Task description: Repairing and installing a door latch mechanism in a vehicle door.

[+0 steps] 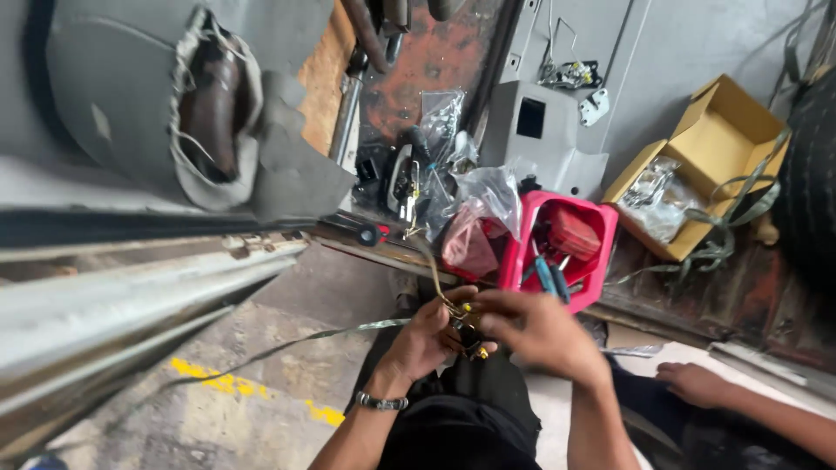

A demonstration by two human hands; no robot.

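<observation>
My left hand [428, 335] and my right hand [540, 329] meet in front of me at the lower middle, both closed on a small metal part [466, 324] with yellow tips. A thin bent rod [433, 271] rises from the part toward the vehicle floor. My left wrist wears a metal bracelet [380, 401]. The right hand is blurred. Fingers hide most of the part.
A pink plastic tray [603, 239] holds tools and a red item. Clear plastic bags [488, 196] lie beside it. An open cardboard box [714, 144] sits at the right. Another person's hand [692, 383] rests at lower right. A grey door edge [131, 296] runs along the left.
</observation>
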